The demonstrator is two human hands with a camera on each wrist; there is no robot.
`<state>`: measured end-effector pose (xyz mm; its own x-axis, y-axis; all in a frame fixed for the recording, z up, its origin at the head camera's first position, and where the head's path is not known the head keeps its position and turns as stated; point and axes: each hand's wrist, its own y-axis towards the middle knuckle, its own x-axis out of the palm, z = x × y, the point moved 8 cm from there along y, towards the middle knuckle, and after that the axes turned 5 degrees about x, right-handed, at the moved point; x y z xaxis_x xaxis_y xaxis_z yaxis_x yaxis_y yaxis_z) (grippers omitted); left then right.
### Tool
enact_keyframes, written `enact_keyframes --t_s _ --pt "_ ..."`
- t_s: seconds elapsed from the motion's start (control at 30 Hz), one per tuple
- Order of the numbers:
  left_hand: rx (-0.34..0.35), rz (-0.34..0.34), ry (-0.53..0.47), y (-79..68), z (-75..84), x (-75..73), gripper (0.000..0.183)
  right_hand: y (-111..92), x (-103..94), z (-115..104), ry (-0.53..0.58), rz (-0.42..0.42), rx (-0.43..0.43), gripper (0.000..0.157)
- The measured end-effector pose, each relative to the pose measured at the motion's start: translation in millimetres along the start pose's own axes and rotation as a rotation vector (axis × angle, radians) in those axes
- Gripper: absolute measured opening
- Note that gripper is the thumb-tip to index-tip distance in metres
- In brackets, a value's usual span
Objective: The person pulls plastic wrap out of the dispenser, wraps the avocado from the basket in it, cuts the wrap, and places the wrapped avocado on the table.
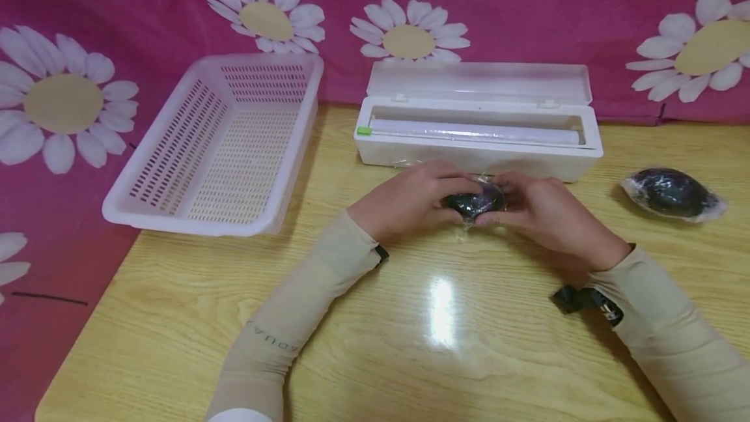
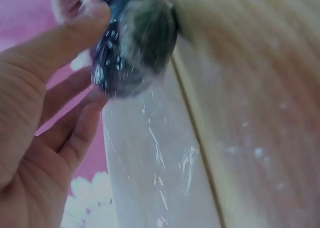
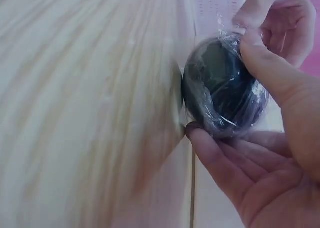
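Far out to the left of the left hand point(image 1: 410, 200) a white perforated basket point(image 1: 193, 213) lies, overhanging the table edge point(image 1: 88, 318); that side is best avoided for wide elbow swings. The left hand is curled, thumb on top, around one end of a dark avocado point(image 1: 473, 202) already sheathed in cling film point(image 2: 150, 153), which is held just above the wooden table between both hands. The film is judged best pulled taut and its loose tail smoothed underneath, with pressure kept light so the fruit is not bruised. The right hand point(image 1: 545, 213) is closed on the other end, thumb over, fingers cupped beneath. Directly beyond the knuckles the open film dispenser point(image 1: 477, 148) stands close, so little room is left forward. Well to the right of the right hand a second wrapped avocado point(image 1: 670, 193) rests; bare tabletop is open toward the body.
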<state>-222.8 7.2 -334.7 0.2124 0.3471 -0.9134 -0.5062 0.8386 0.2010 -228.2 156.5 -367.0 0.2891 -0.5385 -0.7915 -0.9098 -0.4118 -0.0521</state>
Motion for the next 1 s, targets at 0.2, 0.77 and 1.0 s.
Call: enact_keyframes --t_s 0.2,0.77,1.0 --pt "-0.148 0.041 -0.010 -12.8 -19.9 -18.7 0.054 -0.5 -0.8 3.5 -0.015 -0.020 0.005 0.064" --pt "-0.355 0.022 0.272 -34.7 -60.3 -35.9 0.023 -9.2 -7.3 12.3 -0.023 -0.010 -0.030 0.063" --pt "-0.394 0.098 0.096 -38.9 -60.1 -52.1 0.025 -9.2 -6.5 17.0 -0.009 -0.043 -0.021 0.066"
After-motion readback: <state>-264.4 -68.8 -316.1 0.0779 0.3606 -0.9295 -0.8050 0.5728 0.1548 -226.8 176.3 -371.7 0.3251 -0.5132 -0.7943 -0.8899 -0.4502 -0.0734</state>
